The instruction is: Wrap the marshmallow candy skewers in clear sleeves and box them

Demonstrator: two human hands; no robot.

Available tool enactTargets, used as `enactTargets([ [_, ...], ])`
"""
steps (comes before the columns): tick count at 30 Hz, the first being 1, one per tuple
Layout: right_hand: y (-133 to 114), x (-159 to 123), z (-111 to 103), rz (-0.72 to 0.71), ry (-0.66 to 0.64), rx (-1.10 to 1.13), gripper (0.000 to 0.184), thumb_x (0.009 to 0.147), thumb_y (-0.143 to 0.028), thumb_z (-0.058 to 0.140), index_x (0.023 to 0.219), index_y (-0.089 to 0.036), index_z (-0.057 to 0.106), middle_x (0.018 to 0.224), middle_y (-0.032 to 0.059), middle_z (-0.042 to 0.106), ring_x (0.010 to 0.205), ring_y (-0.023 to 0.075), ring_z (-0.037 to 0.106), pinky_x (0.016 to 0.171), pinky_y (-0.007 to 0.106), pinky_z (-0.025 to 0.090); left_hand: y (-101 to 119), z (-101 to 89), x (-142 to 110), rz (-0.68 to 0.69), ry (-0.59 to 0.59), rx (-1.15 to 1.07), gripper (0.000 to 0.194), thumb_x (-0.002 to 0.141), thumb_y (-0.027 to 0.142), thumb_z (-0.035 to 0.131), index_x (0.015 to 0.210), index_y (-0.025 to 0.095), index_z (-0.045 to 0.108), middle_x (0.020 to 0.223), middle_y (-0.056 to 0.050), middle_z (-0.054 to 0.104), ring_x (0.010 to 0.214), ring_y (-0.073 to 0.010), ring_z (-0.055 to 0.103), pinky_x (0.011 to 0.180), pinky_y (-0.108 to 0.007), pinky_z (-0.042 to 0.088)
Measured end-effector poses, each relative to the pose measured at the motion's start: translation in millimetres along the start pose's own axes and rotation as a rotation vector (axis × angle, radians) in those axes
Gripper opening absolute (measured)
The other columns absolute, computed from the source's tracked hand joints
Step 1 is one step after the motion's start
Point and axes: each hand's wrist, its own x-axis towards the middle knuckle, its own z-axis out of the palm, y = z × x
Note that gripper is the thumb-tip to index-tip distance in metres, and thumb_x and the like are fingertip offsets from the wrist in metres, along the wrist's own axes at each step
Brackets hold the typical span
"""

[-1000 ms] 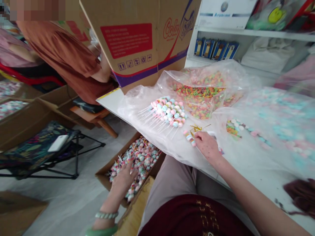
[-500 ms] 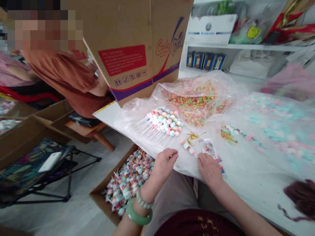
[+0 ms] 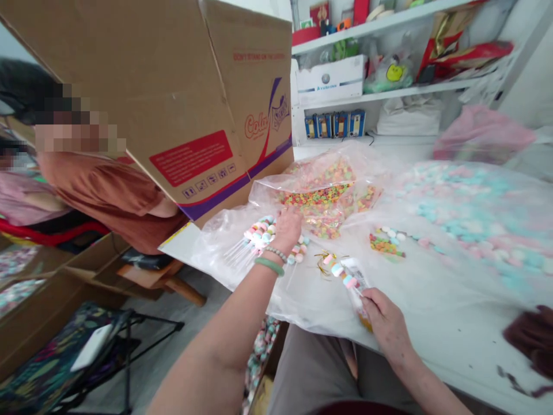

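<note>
My right hand point(image 3: 384, 318) pinches the white stick of a candy skewer point(image 3: 339, 271), threaded with pink, white and blue marshmallows and an orange piece. The skewer's tip points away from me, over gold twist ties point(image 3: 323, 262). Beside and partly under it lies a printed clear wrapper point(image 3: 358, 276). My left hand point(image 3: 288, 227) reaches over the pile of finished marshmallow skewers point(image 3: 258, 230), close to the clear bag of colourful gummy rings point(image 3: 322, 193). Its fingertips are hidden behind the hand, so what they touch does not show.
A large cardboard box point(image 3: 224, 109) stands at the back left. Loose marshmallows point(image 3: 470, 207) and a few gummies point(image 3: 386, 245) lie to the right on plastic sheeting. A carton of wrapped skewers point(image 3: 264, 340) is below the table edge. A co-worker point(image 3: 103, 196) sits at left.
My left hand has moved forward from the table's front edge to over the skewer pile. My right hand keeps the skewer, shifted slightly right and nearer. The view has turned and tilted up.
</note>
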Motion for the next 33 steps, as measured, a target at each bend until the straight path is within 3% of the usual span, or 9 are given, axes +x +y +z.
enactTargets([
  [6, 4.9, 3.8, -6.3, 0.071, 0.010, 0.049, 0.024, 0.084, -0.038, 0.043, 0.077, -0.021, 0.058, 0.069, 0.0014, 0.059, 0.065, 0.0188, 0.053, 0.061, 0.028, 0.040, -7.2, 14.2, 20.2, 0.130, -0.157, 0.028, 0.030, 0.088, 0.020, 0.042, 0.099, 0.020, 0.070, 0.145, -0.012, 0.035, 0.136, -0.0347, 0.022, 0.106, -0.062, 0.014],
  [12, 5.5, 5.2, -8.1, 0.079, -0.002, 0.072, 0.024, 0.083, -0.038, 0.044, 0.074, -0.021, 0.058, 0.067, 0.0010, 0.058, 0.063, 0.0179, 0.053, 0.056, 0.027, 0.037, -1.9, 29.3, 32.4, 0.117, -0.278, 0.087, 0.036, 0.083, 0.012, 0.044, 0.112, 0.019, 0.066, 0.150, -0.014, 0.029, 0.137, -0.0347, 0.021, 0.105, -0.065, 0.008],
  [16, 6.7, 6.4, -8.5, 0.097, -0.017, 0.078, 0.024, 0.084, -0.037, 0.043, 0.074, -0.021, 0.058, 0.067, 0.0006, 0.057, 0.063, 0.0175, 0.052, 0.056, 0.027, 0.037, 4.6, 34.7, 40.5, 0.118, -0.348, 0.111, 0.034, 0.085, 0.018, 0.045, 0.114, 0.018, 0.064, 0.146, -0.015, 0.034, 0.136, -0.0348, 0.022, 0.104, -0.067, 0.007],
  [20, 8.4, 7.7, -8.9, 0.084, -0.020, 0.091, 0.023, 0.085, -0.035, 0.042, 0.075, -0.021, 0.058, 0.068, 0.0004, 0.057, 0.064, 0.0170, 0.051, 0.058, 0.027, 0.036, 9.2, 32.1, 42.2, 0.157, -0.371, 0.111, 0.029, 0.084, 0.022, 0.048, 0.104, 0.017, 0.068, 0.141, -0.015, 0.042, 0.133, -0.0335, 0.028, 0.105, -0.064, 0.006],
  [28, 10.1, 8.8, -7.9, 0.088, -0.032, 0.108, 0.023, 0.085, -0.034, 0.043, 0.074, -0.020, 0.057, 0.068, -0.0001, 0.055, 0.065, 0.0165, 0.050, 0.060, 0.027, 0.037, 3.6, 26.9, 41.2, 0.173, -0.416, 0.079, 0.027, 0.075, 0.006, 0.050, 0.089, 0.019, 0.070, 0.145, -0.009, 0.037, 0.130, -0.0311, 0.032, 0.107, -0.061, 0.010],
  [33, 9.4, 8.4, -7.1, 0.080, -0.026, 0.112, 0.022, 0.085, -0.034, 0.043, 0.077, -0.020, 0.057, 0.071, 0.0006, 0.056, 0.067, 0.0169, 0.051, 0.062, 0.027, 0.037, 4.8, 29.6, 44.3, 0.124, -0.448, 0.026, 0.025, 0.067, 0.007, 0.057, 0.088, 0.017, 0.067, 0.135, -0.011, 0.049, 0.126, -0.0316, 0.036, 0.107, -0.060, 0.012],
])
